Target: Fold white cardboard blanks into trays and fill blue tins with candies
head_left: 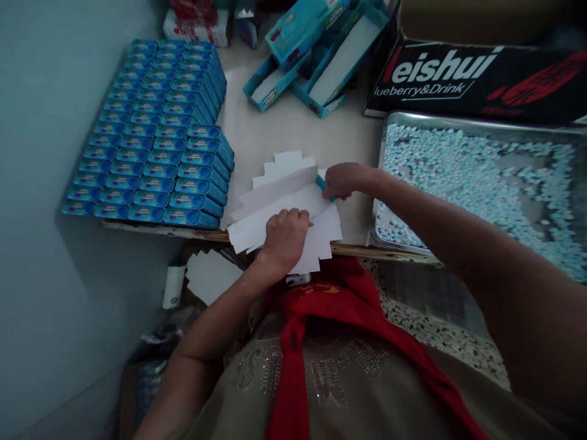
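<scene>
The right hand (340, 181) pinches white card (293, 200) — creased, straight-edged

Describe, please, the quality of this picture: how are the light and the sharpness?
Head view: light is dim and bluish, with the white card among the brightest areas; head view: the wall is darker below the blue boxes; head view: large letters on the black carton read clearly, while the boxes' small print is too soft to read.
</scene>
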`<state>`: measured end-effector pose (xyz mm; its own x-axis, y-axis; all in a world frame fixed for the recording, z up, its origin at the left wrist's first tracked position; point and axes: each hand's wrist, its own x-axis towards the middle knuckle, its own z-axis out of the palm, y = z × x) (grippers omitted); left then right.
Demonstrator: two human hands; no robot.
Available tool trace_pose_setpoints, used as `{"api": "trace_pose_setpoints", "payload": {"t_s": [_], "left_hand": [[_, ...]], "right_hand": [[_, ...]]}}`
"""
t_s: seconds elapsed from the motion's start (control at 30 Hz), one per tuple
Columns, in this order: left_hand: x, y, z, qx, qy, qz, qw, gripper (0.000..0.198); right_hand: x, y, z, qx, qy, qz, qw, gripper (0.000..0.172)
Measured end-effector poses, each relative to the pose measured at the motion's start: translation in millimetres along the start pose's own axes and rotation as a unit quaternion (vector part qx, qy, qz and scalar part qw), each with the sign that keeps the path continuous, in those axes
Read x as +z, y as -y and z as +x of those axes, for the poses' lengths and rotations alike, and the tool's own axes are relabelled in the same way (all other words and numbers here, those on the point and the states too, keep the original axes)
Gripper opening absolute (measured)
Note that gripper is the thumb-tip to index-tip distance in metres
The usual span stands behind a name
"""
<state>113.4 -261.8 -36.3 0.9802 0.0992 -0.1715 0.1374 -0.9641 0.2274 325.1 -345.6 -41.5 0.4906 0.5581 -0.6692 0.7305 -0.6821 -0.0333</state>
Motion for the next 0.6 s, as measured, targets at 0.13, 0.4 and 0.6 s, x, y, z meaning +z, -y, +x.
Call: {"api": "trace_pose_setpoints", "payload": {"t_s": [0.13,0.4,0.6], "left_hand": [[12.9,14.2,5.7,-0.002,-0.011,-0.031,0.999,0.03],[11.2,51.6,57.4,0.055,-0.002,-0.125,0.991,0.05],[19.9,68.0,86.5,0.018,0.149,-0.292,0.944,0.046]], "right_hand": [[11.0,-2.4,-13.9,-0.018,0.002,0.01,1.0,0.027],[17.8,-14.5,-6.3,-0.019,-0.015,0.092,0.995,0.029],[38.5,-8.0,-43.9,-0.023,-0.337,0.072,0.939,0.036]]}}
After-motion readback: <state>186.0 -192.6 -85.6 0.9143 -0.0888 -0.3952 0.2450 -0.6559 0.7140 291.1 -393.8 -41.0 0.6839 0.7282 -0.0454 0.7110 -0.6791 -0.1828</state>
